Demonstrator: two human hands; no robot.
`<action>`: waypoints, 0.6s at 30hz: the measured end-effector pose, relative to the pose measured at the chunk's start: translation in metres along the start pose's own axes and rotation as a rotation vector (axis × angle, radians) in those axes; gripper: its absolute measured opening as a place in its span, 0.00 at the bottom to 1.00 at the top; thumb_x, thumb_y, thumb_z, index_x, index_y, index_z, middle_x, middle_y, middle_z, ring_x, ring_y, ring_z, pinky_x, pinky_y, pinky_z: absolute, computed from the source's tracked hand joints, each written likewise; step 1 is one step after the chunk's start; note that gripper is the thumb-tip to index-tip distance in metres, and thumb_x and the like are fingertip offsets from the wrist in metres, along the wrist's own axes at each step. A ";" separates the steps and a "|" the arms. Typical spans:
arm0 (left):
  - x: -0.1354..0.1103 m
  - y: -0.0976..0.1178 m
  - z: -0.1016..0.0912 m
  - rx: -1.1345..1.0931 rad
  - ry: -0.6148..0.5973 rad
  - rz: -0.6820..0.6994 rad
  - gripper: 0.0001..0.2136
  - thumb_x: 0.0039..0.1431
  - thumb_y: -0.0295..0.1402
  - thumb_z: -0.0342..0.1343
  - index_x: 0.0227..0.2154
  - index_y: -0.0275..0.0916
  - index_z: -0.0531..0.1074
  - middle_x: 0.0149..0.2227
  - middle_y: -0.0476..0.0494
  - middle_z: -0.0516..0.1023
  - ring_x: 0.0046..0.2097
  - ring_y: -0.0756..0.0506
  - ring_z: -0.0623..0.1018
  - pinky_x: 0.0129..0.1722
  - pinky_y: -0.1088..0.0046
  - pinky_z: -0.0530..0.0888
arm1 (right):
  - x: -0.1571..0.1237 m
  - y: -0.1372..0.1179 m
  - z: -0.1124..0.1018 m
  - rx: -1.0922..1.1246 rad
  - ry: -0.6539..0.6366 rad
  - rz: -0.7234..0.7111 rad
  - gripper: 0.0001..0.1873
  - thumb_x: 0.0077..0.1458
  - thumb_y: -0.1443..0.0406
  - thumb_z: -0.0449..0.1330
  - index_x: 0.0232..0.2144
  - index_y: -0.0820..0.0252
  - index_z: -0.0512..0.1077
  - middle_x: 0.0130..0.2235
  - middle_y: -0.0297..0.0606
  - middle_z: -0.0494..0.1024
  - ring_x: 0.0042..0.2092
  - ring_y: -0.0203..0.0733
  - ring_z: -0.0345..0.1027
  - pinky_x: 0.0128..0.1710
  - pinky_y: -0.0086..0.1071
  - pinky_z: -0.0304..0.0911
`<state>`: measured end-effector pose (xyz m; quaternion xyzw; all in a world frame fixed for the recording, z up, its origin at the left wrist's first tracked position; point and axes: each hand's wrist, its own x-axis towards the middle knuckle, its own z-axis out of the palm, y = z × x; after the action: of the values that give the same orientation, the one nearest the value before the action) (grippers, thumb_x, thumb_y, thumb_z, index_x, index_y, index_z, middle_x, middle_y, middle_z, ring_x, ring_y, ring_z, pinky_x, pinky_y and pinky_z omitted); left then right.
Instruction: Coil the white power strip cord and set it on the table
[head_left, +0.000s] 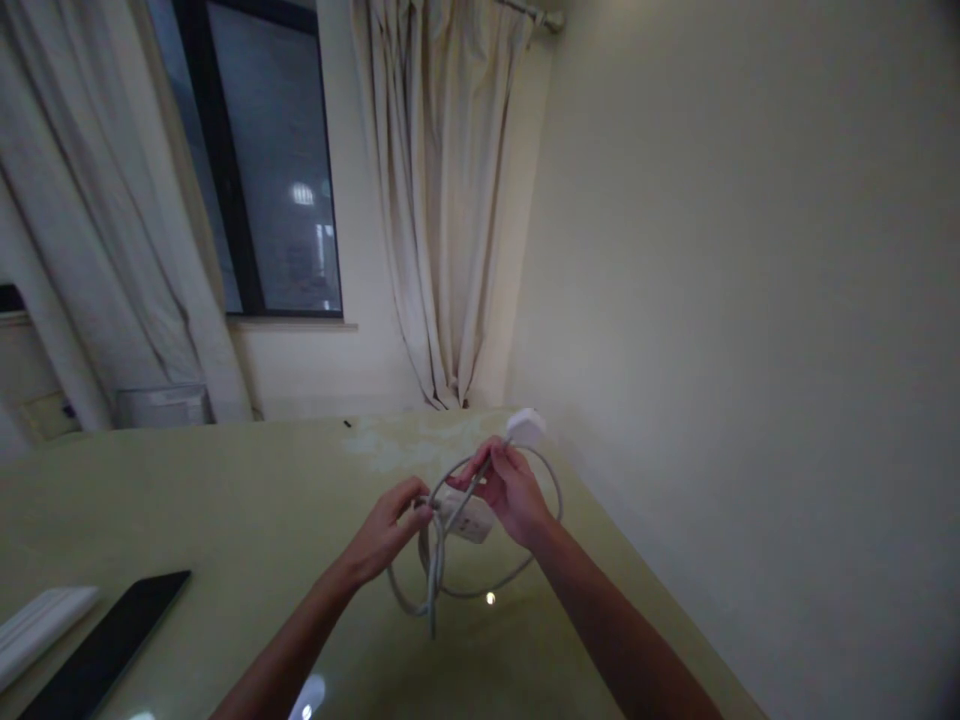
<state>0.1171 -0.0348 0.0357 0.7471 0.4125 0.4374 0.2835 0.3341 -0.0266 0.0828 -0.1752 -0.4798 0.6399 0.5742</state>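
Note:
A white power strip (469, 517) with sockets hangs or lies between my hands; I cannot tell if it touches the table. Its grey cord (556, 480) runs in loose loops around it and below my hands. My left hand (388, 530) pinches the cord beside the strip's left end. Higher and to the right, my right hand (511, 490) grips the cord close to the white plug (526, 427), which sticks out past the fingertips. Part of the strip is hidden behind the cord.
The glossy green table (247, 520) borders a bare wall (750, 300) on the right. At the front left lie a black flat panel (105, 645) and a white long object (45, 625). A small dark piece (347, 424) rests near the far edge, before the curtain (442, 200).

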 end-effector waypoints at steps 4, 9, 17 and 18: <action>0.002 0.014 0.011 0.009 0.019 0.076 0.19 0.67 0.49 0.55 0.27 0.40 0.75 0.31 0.43 0.77 0.35 0.42 0.76 0.38 0.67 0.71 | 0.008 -0.006 0.004 -0.023 0.006 0.111 0.24 0.56 0.45 0.71 0.34 0.59 0.74 0.32 0.35 0.81 0.34 0.42 0.79 0.46 0.44 0.76; 0.008 0.000 0.017 0.005 0.253 -0.035 0.21 0.68 0.50 0.52 0.26 0.40 0.75 0.25 0.46 0.74 0.30 0.44 0.73 0.33 0.69 0.67 | 0.002 -0.008 -0.007 -0.071 0.162 0.008 0.25 0.56 0.44 0.70 0.34 0.59 0.75 0.34 0.39 0.84 0.41 0.46 0.82 0.50 0.43 0.74; 0.017 -0.007 -0.004 -0.367 0.468 -0.240 0.27 0.58 0.58 0.59 0.49 0.40 0.72 0.28 0.47 0.79 0.35 0.41 0.80 0.36 0.68 0.72 | -0.016 0.011 -0.046 -0.266 0.292 0.159 0.34 0.51 0.38 0.70 0.43 0.62 0.76 0.24 0.30 0.76 0.28 0.39 0.75 0.38 0.38 0.74; 0.017 -0.007 -0.004 -0.433 0.460 -0.261 0.28 0.57 0.58 0.61 0.51 0.41 0.70 0.28 0.48 0.80 0.36 0.41 0.80 0.37 0.68 0.73 | -0.017 0.017 -0.049 -0.319 0.269 0.193 0.36 0.52 0.37 0.68 0.43 0.63 0.76 0.23 0.29 0.75 0.27 0.39 0.74 0.38 0.38 0.74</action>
<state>0.1161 -0.0164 0.0393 0.4924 0.4554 0.6318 0.3887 0.3668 -0.0196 0.0399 -0.3926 -0.4749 0.5787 0.5343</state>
